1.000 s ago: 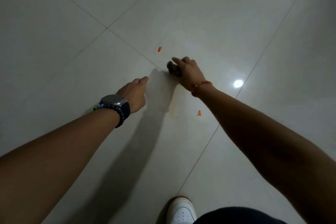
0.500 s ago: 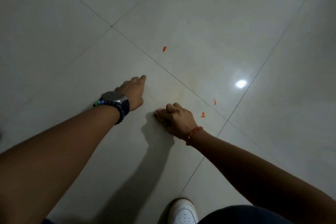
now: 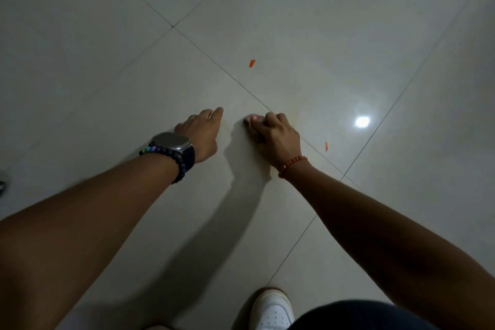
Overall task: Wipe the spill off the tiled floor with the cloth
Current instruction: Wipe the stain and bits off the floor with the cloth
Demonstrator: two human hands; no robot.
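Right hand (image 3: pixel 276 136) fisted around the cloth (image 3: pixel 247 121) on the floor (image 3: pixel 321 35); left hand (image 3: pixel 202 134) loosely curled, empty.

The right hand (image 3: pixel 277 136), closed on the cloth (image 3: pixel 247 122), was at the grout line in frame centre, came back toward the person, and now is forward again, just beside the left hand (image 3: pixel 201 132).

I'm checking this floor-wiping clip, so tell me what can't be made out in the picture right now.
- Cloth: head view, almost all hidden under the right hand; only a small bit shows.
- Spill: only a faint yellowish smear; dim light hides its edges.
- Orange bits: too small to identify.
- White shoe: cut off by the bottom edge.
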